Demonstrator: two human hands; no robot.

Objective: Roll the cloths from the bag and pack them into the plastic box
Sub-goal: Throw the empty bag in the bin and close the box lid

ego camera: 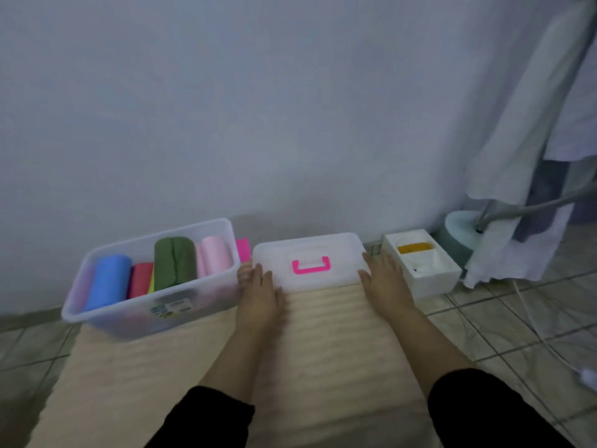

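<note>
The plastic box (151, 279) sits on the beige mat (316, 350) by the wall, already holding 4 rolled cloths (174, 263) side by side: blue, red, green and pink. Beside it lies the clear lid (310, 257) with its pink handle (310, 265). The left hand (260, 292) and right hand (386, 276) rest at the lid's 2 short ends, fingers fairly straight and laid against its edges; whether they are pinching it cannot be told through the blur. The lid looks light, thin and somewhat flexible, with smooth plastic that could slip, so holding both ends or the handle seems safest. The cloth rolls are soft and may spring loose if nudged while the lid goes on.
</note>
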